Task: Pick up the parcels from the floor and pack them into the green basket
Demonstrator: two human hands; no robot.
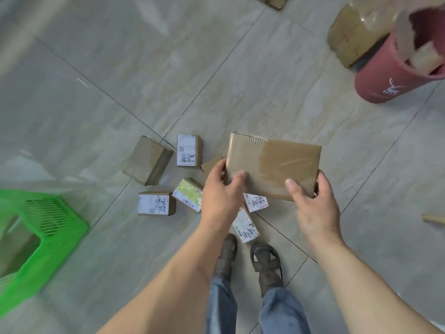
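Observation:
A flat brown taped parcel (274,165) is held in the air between both hands. My left hand (220,196) grips its left edge and my right hand (313,206) grips its lower right corner. Below it on the tiled floor lie several small cardboard parcels, most with white labels: a plain brown one (147,161), a labelled one (189,150), one with a yellow-green label (187,194), one at the lower left of the group (156,203), and two near my feet (245,225). The green basket (45,239) stands at the left edge, holding a brown box.
A red bin (395,75) with cardboard scraps stands at the upper right, with a large brown box (351,34) behind it. Another box (272,0) shows at the top edge. A cardboard piece (433,219) lies at the right edge. My sandalled feet (250,259) stand below the parcels.

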